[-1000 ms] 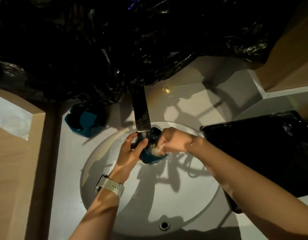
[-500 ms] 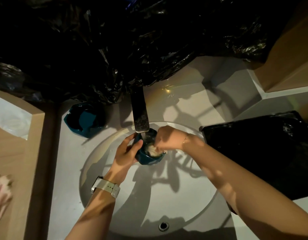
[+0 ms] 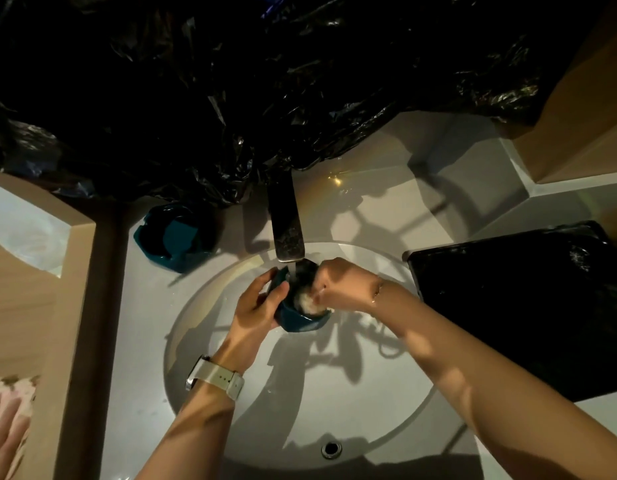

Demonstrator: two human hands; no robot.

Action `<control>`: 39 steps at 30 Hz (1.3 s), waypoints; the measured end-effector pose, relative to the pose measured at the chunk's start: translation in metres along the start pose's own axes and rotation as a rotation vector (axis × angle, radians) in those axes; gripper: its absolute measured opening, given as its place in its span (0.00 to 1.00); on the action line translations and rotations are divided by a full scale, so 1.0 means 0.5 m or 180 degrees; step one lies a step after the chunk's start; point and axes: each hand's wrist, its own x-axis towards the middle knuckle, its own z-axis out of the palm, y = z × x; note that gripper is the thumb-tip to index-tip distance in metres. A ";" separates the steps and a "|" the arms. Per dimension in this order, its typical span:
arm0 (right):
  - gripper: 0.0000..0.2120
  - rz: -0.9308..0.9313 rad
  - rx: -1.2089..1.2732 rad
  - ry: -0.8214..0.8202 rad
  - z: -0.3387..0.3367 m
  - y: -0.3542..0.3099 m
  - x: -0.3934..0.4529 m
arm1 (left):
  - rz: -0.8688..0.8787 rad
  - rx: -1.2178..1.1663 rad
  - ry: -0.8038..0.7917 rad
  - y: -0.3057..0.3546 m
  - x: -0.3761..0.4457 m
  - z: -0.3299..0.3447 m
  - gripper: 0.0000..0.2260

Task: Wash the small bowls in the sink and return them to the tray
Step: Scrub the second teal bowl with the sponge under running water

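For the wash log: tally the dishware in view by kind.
Teal bowls: 2, one in the left hand under the faucet, one on the counter beside the sink.
Black trays: 1.
Total: 3.

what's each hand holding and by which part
Left hand grips the teal bowl by its outer side. Right hand has fingers inside it; its grip cannot be told.
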 end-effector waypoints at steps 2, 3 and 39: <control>0.08 -0.0013 -0.0124 0.0515 0.018 0.000 0.012 | -0.0012 -0.0050 -0.0077 -0.006 -0.003 0.011 0.16; 0.09 -0.0020 0.0003 0.0763 0.029 -0.005 0.014 | 0.0002 -0.0058 -0.0087 -0.008 -0.005 0.013 0.16; 0.19 -0.0146 0.4043 0.2561 0.072 0.036 -0.104 | 0.0060 0.0109 0.0304 0.004 -0.050 0.030 0.15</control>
